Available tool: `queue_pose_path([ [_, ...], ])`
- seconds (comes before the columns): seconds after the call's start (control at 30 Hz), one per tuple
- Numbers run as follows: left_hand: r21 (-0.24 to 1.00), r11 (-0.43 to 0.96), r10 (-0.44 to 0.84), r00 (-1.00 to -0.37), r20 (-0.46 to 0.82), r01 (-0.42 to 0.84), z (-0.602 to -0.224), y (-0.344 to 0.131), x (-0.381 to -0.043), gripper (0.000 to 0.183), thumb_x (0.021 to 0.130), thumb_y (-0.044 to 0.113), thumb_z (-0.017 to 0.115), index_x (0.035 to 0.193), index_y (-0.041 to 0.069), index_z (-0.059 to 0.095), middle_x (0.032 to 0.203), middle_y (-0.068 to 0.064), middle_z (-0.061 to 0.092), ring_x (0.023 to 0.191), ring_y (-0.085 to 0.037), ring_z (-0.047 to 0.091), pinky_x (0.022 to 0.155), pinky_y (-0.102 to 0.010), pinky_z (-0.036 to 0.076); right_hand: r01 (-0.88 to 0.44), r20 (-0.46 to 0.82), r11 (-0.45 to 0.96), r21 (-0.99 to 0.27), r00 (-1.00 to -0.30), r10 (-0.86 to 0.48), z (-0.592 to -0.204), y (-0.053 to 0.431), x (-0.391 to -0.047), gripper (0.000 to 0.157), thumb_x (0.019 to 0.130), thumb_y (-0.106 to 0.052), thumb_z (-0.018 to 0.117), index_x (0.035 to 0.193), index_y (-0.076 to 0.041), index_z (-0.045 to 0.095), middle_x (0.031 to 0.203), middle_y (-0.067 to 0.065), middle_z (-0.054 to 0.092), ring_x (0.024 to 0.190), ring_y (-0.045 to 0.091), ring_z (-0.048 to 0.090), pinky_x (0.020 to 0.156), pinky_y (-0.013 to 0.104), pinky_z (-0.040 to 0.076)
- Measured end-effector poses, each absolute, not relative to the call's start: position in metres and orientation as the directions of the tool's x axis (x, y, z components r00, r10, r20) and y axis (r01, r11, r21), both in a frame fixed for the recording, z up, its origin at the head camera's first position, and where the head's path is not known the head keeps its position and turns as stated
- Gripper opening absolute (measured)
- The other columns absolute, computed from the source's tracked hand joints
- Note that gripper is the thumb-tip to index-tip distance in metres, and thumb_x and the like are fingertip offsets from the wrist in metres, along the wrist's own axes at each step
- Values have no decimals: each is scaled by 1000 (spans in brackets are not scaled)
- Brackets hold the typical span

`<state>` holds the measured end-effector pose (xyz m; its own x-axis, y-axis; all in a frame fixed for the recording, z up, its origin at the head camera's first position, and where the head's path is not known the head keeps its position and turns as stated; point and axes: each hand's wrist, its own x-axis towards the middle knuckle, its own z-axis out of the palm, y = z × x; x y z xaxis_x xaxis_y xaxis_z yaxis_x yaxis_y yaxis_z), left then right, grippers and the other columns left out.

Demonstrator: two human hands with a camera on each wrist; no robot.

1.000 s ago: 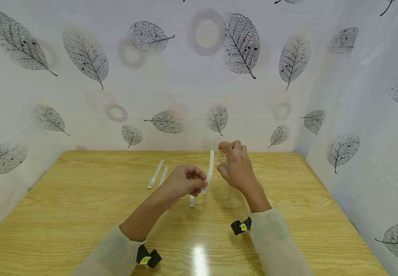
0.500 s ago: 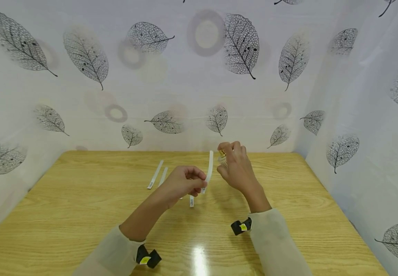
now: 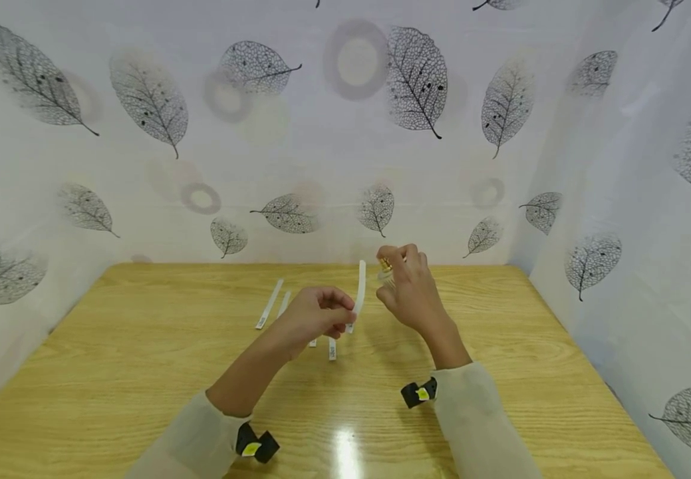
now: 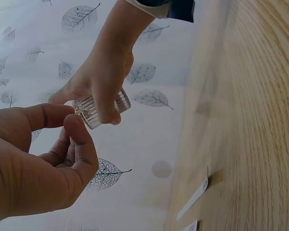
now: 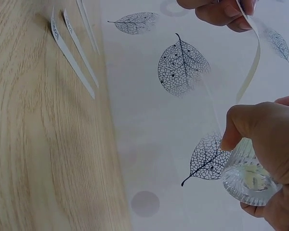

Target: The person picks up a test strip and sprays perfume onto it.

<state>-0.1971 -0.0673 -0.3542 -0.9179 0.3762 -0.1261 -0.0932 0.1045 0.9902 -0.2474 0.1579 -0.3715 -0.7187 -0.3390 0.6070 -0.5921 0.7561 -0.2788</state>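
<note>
Between thumb and fingertips my left hand point(image 3: 315, 316) pinches a white paper scent strip point(image 3: 361, 279), which stands nearly upright with a slight bend. To its right, my right hand point(image 3: 411, 293) grips a ribbed clear glass perfume bottle point(image 5: 250, 178) with a gold neck. Its index finger is over the bottle's gold top point(image 3: 385, 263). A small gap separates strip and bottle in the head view. Some pale liquid shows through the bottle's base in the right wrist view. In the left wrist view the held strip is mostly hidden by the fingers.
Several labelled white strips point(image 3: 269, 304) lie on the wooden table point(image 3: 141, 372) beneath and left of my left hand. A leaf-patterned white curtain point(image 3: 321, 146) hangs behind the table and along its sides.
My left hand has shifted very slightly left with the strip, widening the gap to the bottle a little. My right hand keeps the bottle in about the same place.
</note>
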Motion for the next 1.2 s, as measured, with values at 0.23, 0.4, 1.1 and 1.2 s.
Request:
queue_pose_path([
  [0.23,989,124,366,-922,-122,-81,-354,-73,-200,18,95,12,72,108,2,66,96,-11,67,79,-23,62,76,-35,57,-600,592,747,-285,-723,-355,-371,159,-247,62,79,-1,70,132,-21,44,109,17,45,83,33,42,68,41,36],
  [0.4,987,132,334,-933,-133,-94,-354,-80,-206,16,95,11,72,107,2,67,95,-10,67,80,-24,62,75,-34,57,-612,595,734,-294,-719,-361,-371,159,-247,60,80,0,68,131,-20,45,108,15,45,82,31,40,67,40,35],
  [1.1,962,251,234,-958,-165,-105,-369,-120,-212,16,94,6,70,107,-2,65,94,-11,67,77,-20,61,74,-32,58,-608,593,739,-290,-720,-360,-373,160,-247,61,79,1,67,131,-21,45,108,15,45,85,32,42,64,40,36],
  [1.2,957,267,225,-959,-173,-110,-374,-125,-212,17,94,5,70,108,-3,64,94,-11,65,76,-19,60,73,-31,57,-608,590,739,-290,-722,-362,-372,159,-247,61,80,1,68,131,-21,44,108,16,45,86,32,42,66,41,37],
])
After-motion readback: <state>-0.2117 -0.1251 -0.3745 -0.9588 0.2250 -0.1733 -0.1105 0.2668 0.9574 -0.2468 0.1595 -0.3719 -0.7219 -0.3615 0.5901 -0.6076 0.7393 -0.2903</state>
